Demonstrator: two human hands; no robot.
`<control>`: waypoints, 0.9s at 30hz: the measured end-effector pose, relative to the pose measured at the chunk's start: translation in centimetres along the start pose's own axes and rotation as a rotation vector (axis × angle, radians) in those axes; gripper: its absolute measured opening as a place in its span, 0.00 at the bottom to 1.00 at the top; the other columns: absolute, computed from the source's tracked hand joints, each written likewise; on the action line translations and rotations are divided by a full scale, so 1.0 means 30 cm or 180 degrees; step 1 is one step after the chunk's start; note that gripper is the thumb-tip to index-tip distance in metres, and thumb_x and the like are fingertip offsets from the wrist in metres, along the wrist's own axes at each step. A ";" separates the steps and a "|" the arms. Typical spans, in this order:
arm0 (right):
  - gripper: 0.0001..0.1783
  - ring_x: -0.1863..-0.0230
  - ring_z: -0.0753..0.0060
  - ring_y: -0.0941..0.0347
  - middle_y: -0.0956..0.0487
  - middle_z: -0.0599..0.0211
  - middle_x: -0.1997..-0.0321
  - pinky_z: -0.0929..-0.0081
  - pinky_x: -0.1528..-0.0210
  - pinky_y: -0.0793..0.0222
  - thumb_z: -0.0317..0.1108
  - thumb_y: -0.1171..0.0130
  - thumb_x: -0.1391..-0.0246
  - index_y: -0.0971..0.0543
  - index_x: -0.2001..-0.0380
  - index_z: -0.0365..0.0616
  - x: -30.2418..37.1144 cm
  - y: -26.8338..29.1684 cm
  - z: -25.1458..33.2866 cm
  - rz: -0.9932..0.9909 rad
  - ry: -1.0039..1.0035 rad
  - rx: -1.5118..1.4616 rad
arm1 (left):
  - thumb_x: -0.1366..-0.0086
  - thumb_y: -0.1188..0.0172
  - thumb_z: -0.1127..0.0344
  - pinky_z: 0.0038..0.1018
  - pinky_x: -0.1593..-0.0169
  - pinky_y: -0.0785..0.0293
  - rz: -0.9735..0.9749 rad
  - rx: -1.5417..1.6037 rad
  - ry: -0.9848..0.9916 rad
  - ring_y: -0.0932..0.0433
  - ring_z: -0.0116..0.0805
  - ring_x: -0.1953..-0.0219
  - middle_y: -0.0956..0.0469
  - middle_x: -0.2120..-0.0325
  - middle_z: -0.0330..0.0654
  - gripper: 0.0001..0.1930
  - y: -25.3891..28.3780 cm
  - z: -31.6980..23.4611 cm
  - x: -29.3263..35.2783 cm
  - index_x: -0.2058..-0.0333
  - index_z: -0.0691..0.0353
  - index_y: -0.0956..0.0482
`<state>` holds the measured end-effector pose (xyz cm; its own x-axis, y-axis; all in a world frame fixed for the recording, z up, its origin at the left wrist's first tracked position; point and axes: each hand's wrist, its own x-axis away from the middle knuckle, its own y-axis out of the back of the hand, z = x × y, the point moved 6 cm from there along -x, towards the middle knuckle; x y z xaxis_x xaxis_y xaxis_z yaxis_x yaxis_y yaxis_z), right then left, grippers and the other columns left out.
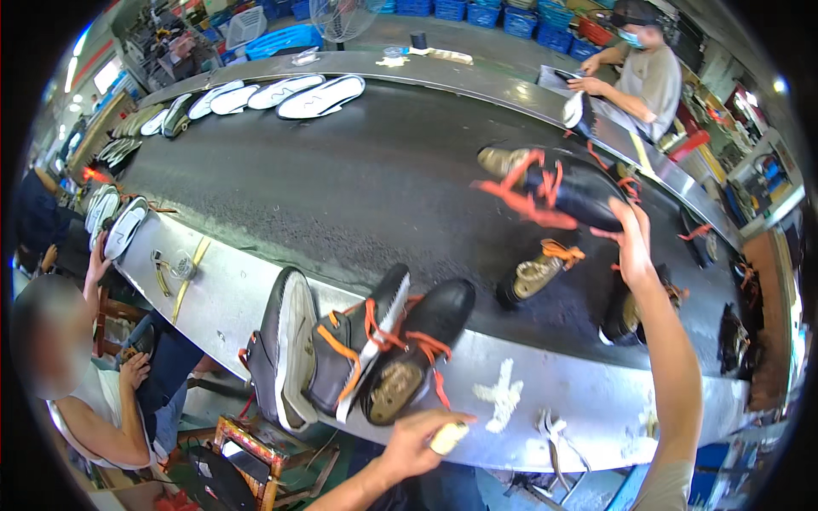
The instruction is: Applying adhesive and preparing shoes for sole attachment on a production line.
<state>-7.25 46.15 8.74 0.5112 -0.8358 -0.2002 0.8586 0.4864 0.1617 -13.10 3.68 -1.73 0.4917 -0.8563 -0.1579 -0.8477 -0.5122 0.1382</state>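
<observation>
Plainly, your right hand (632,245) grasps a black shoe with red-orange laces (581,189); your left hand (416,444) pinches a small pale-yellow piece (448,438)

Right now, your right arm reaches over the wide black belt (366,187), and that hand is closed on the right-hand end of the black shoe. Your thumb shows along its edge; the undersides of your fingers are hidden. The shoe is over the right part of the belt, its tan inside toward the left and its loose laces blurred. You cannot tell from this view whether it touches the belt.

Your left hand is clenched around the pale-yellow piece near the front edge of the shiny steel ledge (596,392); what the piece is, you cannot tell. Just beyond that hand stands a dark shoe with a tan insole and red laces (439,311), and left of it two more lean side by side: a dark shoe with orange trim (328,362) and a tipped grey shoe with an off-white sole (296,341).

To the right of your left hand, the ledge bears a cross-shaped white patch (503,396) and metal pliers (552,430). On the belt nearer you than the held shoe is a tan-and-black shoe with orange laces (532,277).

Across the belt, a masked co-worker (656,81) handles work; at far left, a seated co-worker (123,409) touches a white-soled shoe (128,228).
</observation>
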 end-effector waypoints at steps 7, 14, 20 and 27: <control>0.20 0.57 0.67 0.18 0.15 0.61 0.58 0.69 0.54 0.22 0.47 0.37 0.34 0.18 0.53 0.38 0.845 -0.011 0.254 0.0279 -0.0479 0.0336 | 0.21 0.55 0.56 0.35 0.47 0.20 -0.1099 0.1496 0.0239 0.17 0.41 0.53 0.24 0.42 0.53 0.25 0.027 -0.191 0.185 0.35 0.68 0.32; 0.21 0.47 0.46 0.21 0.19 0.49 0.47 0.56 0.45 0.26 0.43 0.32 0.41 0.20 0.48 0.44 1.120 -0.044 0.160 0.0100 0.1122 0.2703 | 0.21 0.67 0.36 0.35 0.40 0.21 -0.0883 0.3339 0.2541 0.17 0.40 0.47 0.19 0.47 0.51 0.39 -0.103 0.166 0.682 0.38 0.69 0.27; 0.22 0.48 0.46 0.26 0.23 0.48 0.51 0.55 0.42 0.32 0.43 0.41 0.33 0.22 0.42 0.43 1.241 0.109 -0.072 -0.0007 0.0805 0.3877 | 0.20 0.63 0.45 0.36 0.32 0.36 -0.1130 0.1717 0.0049 0.24 0.40 0.40 0.22 0.44 0.50 0.31 0.081 0.004 0.590 0.50 0.66 0.18; 0.16 0.58 0.66 0.19 0.19 0.55 0.56 0.67 0.60 0.24 0.38 0.52 0.26 0.22 0.48 0.39 1.428 -0.060 -0.054 0.1012 -0.1604 0.1400 | 0.38 0.36 0.82 0.37 0.31 0.36 -0.0407 0.0926 0.1611 0.33 0.45 0.33 0.36 0.37 0.49 0.40 0.000 0.233 0.634 0.29 0.53 0.38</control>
<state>13.16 9.87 -1.70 0.5625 -0.7386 0.3717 0.5234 0.6660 0.5315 -5.14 -12.14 -11.58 0.5667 -0.7506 0.3399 -0.7601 -0.6354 -0.1360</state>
